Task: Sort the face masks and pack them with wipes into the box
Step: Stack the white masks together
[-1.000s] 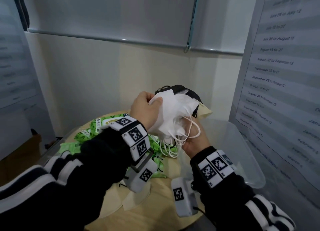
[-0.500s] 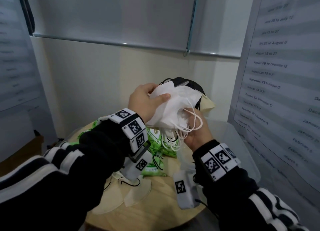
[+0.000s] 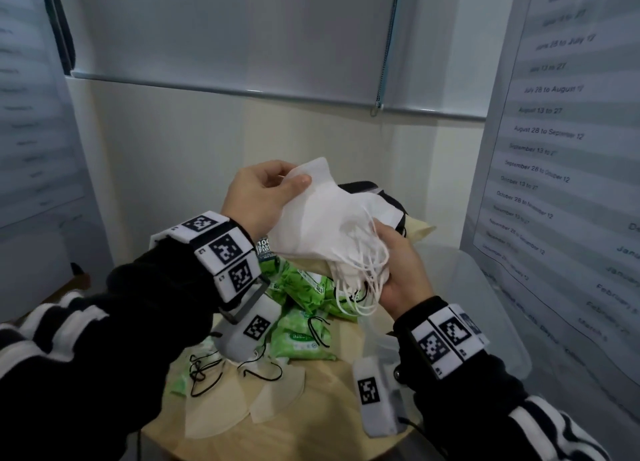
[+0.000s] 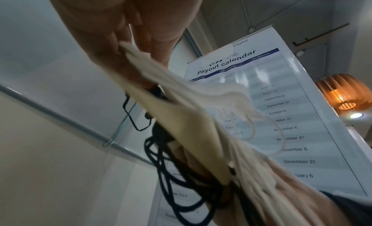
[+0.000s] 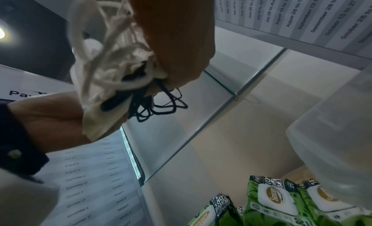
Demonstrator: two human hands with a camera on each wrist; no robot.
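Above the round table [image 3: 311, 422], both hands raised with a mixed bundle of masks between them. Left hand [image 3: 259, 197] pinching the top edge of the white masks [image 3: 325, 218], thumb over the fabric, fingers curled behind. Right hand [image 3: 398, 270] gripping the lower end of the bundle, fingers curled round the bunched white ear loops [image 3: 360, 280]; black masks [image 3: 363, 187] and a cream one [image 3: 420, 231] sandwiched behind the white. Black loops [image 4: 181, 173] dangling under the stack in the left wrist view. Below, green wipe packs [image 3: 304, 336] heaped on the table, loose cream masks [image 3: 221, 415] near its front edge, clear plastic box [image 3: 485, 322] just to the right, apparently not yet packed. Likely mid-sort: squaring up the whites, peeling them from the other colours. Next move calls for untangling the loops first, then carrying the stack rightward and down into the box.
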